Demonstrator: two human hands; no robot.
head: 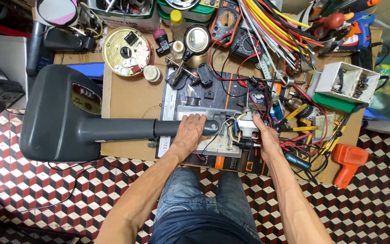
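Hands grip the work: left hand (190,131) wraps the grey appliance's neck (177,128), right hand (263,135) pinches its wired motor end (244,124). Nearby, a white box (346,80) holds small dark parts; a gold tin (127,50) holds white caps.

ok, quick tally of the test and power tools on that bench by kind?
Handheld multimeters with round dials, at the top: 2
Orange plastic pistol-grip tool, at the right edge: 1
Blue and white pistol-grip glue gun, top right: 1
Magnifier on a clip stand: 1
Total: 5
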